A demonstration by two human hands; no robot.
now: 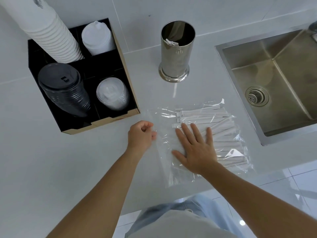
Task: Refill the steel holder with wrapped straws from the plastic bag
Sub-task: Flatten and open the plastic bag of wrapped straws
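Right hand [197, 150] lay flat, fingers spread, on the crinkled clear plastic bag [192, 174] near the counter edge; left hand [141, 135] pinched its left edge; bare counter [51, 160] lay left.

left hand [141, 133] curled, fingertips pinched, right hand [195, 148] flat, fingers spread

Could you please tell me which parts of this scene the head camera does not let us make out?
- Steel holder: its wall hides how many straws remain; only a few wrapper tips show.
- Plastic bag: the flat right hand covers part of it, and glare blurs the straw count.
- Left hand: curled fingers hide whether it grips the bag's edge.
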